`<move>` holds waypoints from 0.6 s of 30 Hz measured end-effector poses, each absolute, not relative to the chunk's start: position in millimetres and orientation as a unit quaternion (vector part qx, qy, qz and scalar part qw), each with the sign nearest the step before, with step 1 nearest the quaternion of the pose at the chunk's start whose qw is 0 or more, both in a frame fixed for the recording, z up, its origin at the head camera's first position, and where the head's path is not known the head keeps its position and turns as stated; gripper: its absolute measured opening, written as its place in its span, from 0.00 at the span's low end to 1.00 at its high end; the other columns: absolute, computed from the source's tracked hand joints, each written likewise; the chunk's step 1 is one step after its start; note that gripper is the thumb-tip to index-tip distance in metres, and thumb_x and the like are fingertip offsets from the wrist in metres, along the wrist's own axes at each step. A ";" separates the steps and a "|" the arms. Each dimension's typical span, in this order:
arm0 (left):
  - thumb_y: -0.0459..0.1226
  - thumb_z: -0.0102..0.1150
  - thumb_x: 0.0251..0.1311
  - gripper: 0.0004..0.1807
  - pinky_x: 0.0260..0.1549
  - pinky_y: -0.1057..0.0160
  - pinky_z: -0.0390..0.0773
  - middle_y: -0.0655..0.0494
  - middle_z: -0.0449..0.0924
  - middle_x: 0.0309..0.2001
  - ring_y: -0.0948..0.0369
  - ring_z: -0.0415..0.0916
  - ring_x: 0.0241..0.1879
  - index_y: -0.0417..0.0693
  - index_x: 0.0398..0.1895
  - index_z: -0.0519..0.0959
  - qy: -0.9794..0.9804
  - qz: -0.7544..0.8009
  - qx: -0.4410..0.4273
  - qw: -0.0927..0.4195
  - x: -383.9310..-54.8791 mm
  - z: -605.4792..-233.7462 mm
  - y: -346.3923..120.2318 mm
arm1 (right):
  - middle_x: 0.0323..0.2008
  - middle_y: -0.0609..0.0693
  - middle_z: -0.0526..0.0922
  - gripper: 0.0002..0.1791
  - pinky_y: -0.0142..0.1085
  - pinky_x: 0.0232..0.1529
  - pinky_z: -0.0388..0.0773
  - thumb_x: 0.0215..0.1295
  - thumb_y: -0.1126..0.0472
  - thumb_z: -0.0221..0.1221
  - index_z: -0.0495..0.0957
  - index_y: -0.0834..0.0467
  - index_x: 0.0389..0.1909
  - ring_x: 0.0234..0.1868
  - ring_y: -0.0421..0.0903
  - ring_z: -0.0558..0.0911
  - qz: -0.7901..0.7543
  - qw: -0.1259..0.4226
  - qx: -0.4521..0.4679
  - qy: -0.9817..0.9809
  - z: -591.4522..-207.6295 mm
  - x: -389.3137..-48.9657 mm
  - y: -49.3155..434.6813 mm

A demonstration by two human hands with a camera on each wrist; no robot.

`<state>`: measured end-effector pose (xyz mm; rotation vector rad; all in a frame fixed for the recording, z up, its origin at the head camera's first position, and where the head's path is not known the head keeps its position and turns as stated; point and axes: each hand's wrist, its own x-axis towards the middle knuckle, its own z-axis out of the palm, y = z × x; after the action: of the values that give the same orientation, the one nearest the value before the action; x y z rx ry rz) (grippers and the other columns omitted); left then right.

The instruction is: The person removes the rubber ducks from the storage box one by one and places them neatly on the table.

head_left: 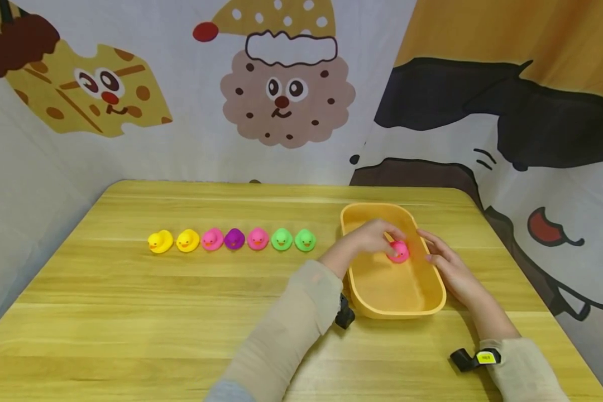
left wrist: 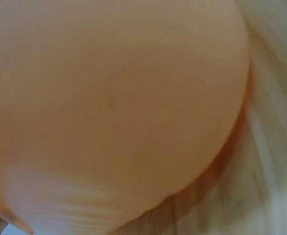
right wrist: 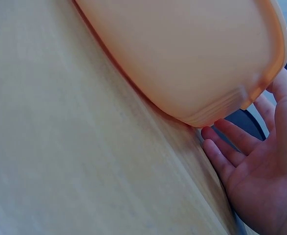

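Observation:
A yellow-orange plastic basin [head_left: 382, 293] stands on the right half of the table. Inside it, my left hand [head_left: 374, 237] pinches a pink rubber duck [head_left: 400, 253] between thumb and fingers. My right hand [head_left: 452, 268] is at the basin's right side, its thumb and a fingertip at the rim. From the right wrist view, the other fingers [right wrist: 236, 137] are loosely spread, fingertips right at the outer wall. The left wrist view shows only the basin's outer wall [left wrist: 119, 103] and some wood; the hand and duck are hidden there.
Left of the basin, several rubber ducks stand in a row: yellow ones [head_left: 187, 240], pink ones [head_left: 258, 239], a purple one [head_left: 234, 239] between the pinks, and green ones [head_left: 282, 239]. A cartoon-printed cloth [head_left: 181, 156] hangs behind the wooden table [head_left: 130, 312].

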<state>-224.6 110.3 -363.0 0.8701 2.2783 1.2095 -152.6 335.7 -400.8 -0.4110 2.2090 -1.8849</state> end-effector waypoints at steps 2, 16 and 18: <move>0.29 0.67 0.54 0.21 0.43 0.74 0.70 0.56 0.81 0.49 0.64 0.74 0.48 0.43 0.54 0.80 0.820 0.435 0.306 0.211 -224.6 -364.5 111.7 | 0.64 0.55 0.61 0.30 0.35 0.47 0.77 0.74 0.67 0.42 0.50 0.57 0.74 0.56 0.38 0.74 -0.639 0.105 -0.139 0.749 -400.9 -152.7 335.6; 0.30 0.68 0.53 0.20 0.39 0.75 0.69 0.58 0.80 0.47 0.66 0.73 0.43 0.44 0.52 0.81 0.832 0.428 0.286 0.208 -223.2 -367.9 118.9 | 0.63 0.51 0.63 0.29 0.34 0.47 0.76 0.74 0.66 0.42 0.51 0.55 0.74 0.55 0.37 0.74 -0.638 0.102 -0.142 0.750 -401.9 -153.2 336.1; 0.30 0.68 0.53 0.20 0.38 0.76 0.70 0.58 0.80 0.47 0.66 0.73 0.42 0.44 0.51 0.82 0.834 0.425 0.288 0.204 -223.0 -369.7 120.2 | 0.64 0.52 0.62 0.29 0.34 0.47 0.76 0.74 0.66 0.42 0.51 0.55 0.74 0.56 0.37 0.74 -0.637 0.102 -0.140 0.751 -402.0 -153.1 336.2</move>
<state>-223.0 120.2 -369.7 0.8034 2.3262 1.1854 -153.1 336.2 -402.0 -0.4145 2.2180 -1.8808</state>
